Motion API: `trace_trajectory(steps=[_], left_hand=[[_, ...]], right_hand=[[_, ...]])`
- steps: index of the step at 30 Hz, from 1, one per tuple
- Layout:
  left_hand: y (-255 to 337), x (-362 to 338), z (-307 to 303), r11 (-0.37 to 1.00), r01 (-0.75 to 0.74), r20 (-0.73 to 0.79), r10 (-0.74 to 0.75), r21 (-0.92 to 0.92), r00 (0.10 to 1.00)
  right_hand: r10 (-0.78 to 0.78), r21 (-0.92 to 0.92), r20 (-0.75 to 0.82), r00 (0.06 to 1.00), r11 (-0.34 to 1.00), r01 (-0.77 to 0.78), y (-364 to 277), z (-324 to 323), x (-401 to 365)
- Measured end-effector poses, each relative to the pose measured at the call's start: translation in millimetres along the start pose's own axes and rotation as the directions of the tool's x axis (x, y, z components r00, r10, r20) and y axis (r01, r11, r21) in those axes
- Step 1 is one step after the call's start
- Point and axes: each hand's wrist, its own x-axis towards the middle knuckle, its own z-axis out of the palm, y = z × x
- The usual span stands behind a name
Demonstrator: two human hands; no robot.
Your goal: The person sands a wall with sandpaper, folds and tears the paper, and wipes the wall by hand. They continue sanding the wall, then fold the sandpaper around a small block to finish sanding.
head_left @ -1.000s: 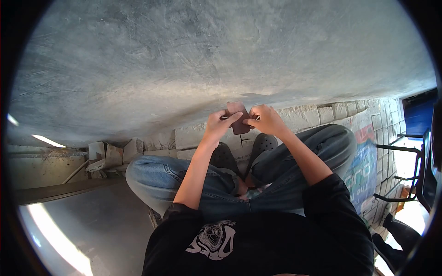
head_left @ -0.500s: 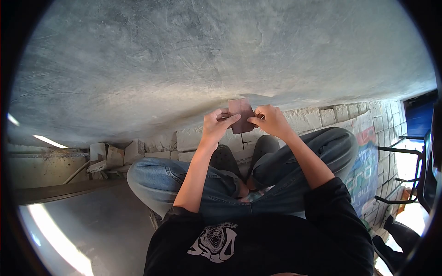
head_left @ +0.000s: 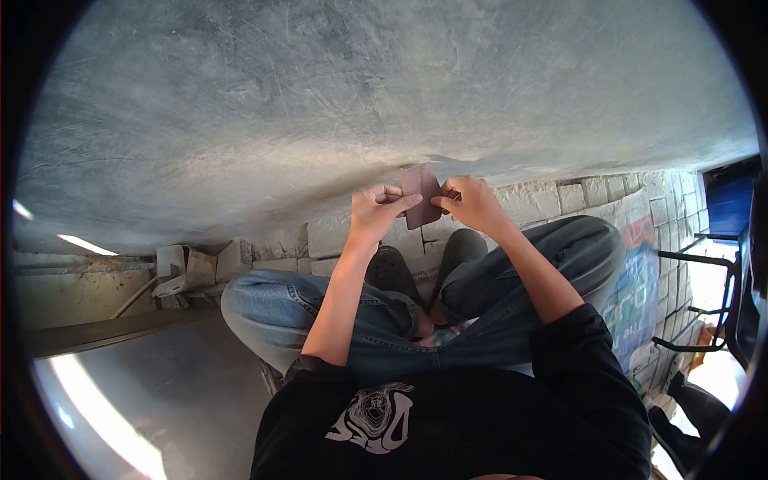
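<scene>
Flat brown piece: I see this thin, reddish-brown piece point(head_left: 427, 190) between the two hands, out in front of the person's shins and above the dark clogs point(head_left: 390, 274); it stands slightly tilted, one short end toward the grey surface point(head_left: 400, 80), the other toward the feet; what it is made of I cannot tell.
Left hand: the left hand point(head_left: 374, 214) grasps the piece by its left edge; the thumb lies across the near face, pointing right, and the fingers go behind, partly hidden; the piece sticks out beyond the thumb tip on both sides.
Right hand: the right hand point(head_left: 474, 202) pinches at the opposite edge, thumb tip on the border and the other fingers curled; most of the piece lies to the left of this hand.
Legs: the knees of the blue jeans point(head_left: 268, 308) spread wide, with the forearms reaching out between them.
Floor: pale bricks point(head_left: 532, 204) run beneath and beyond the feet; a printed sheet point(head_left: 634, 292) lies beside the right knee.
Edges of the scene: cardboard scraps point(head_left: 200, 270) sit past the left knee; a black metal frame point(head_left: 724, 300) stands well apart on the right.
</scene>
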Motion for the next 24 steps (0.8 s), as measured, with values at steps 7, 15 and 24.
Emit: trace_trajectory(steps=[7, 15, 24], left_hand=[[-1, 0, 2, 0.998, -0.026, 0.041, 0.029, -0.056, 0.999], [-9, 3, 1, 0.992, -0.123, 0.035, 0.121, 0.039, 0.992], [-11, 4, 2, 0.991, -0.123, 0.02, 0.122, 0.045, 0.992]], right_hand=[[0.062, 0.035, 0.009, 0.998, 0.997, -0.062, -2, 0, 0], [-0.054, -0.076, -0.051, 0.997, 0.996, 0.05, 0, 2, -1], [0.02, -0.037, -0.01, 1.0, 0.999, -0.02, 0, 3, 1]])
